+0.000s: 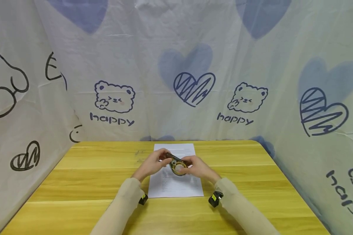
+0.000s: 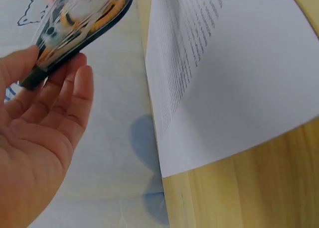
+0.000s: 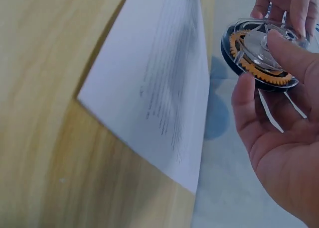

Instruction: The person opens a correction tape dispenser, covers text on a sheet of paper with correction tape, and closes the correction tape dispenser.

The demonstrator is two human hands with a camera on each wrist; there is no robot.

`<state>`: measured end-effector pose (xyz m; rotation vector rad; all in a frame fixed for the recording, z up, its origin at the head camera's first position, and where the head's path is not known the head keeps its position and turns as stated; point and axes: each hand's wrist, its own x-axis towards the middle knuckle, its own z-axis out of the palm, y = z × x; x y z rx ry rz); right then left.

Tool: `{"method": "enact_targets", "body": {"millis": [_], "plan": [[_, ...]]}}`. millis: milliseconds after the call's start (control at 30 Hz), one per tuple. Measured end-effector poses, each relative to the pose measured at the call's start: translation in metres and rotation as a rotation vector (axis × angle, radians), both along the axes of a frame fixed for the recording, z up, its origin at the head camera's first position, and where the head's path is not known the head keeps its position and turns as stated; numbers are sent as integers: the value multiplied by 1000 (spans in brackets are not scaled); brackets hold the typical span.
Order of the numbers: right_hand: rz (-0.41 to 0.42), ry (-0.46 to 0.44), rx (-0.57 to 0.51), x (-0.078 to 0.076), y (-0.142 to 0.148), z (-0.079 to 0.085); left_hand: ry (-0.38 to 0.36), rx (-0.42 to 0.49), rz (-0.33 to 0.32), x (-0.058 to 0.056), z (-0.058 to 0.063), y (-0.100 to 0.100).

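Note:
A correction tape (image 1: pixel 177 167) with a clear cover and a dark underside is held between both hands above the printed sheet. Its orange toothed wheel (image 3: pixel 274 77) and pale spool show through the cover in the right wrist view. My left hand (image 1: pixel 152 164) pinches the narrow end, thumb on one side and fingers on the other. At the rounded end, my right hand (image 1: pixel 200 168) grips the correction tape, its thumb lying on the clear cover. The left wrist view shows the narrow dark tip beside the left thumb (image 2: pixel 20 64).
A white sheet of printed paper (image 1: pixel 176 189) lies on the yellow wood-grain table (image 1: pixel 238 195) under the hands. White cloth (image 1: pixel 153 65) with printed hearts and bears hangs behind the table and on both sides. Each wrist carries a small black camera (image 1: pixel 214 199).

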<state>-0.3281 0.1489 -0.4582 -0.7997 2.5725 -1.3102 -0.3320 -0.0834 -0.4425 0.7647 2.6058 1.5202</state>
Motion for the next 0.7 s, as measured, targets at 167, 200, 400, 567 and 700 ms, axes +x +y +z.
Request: {"method": "enact_targets", "body": {"millis": [167, 200, 400, 567, 700], "plan": [[-40, -22, -68, 0, -7, -1, 51, -8, 39, 0, 0, 7], [-48, -23, -73, 0, -9, -2, 63, -20, 48, 0, 0, 8], [-71, -67, -93, 2, -17, -2, 82, -78, 54, 2, -3, 14], [-61, -92, -76, 2, -20, -4, 102, -138, 51, 4, -3, 16], [-51, -118, -73, 3, -22, 0, 140, -162, 50, 2, -3, 17]]}}
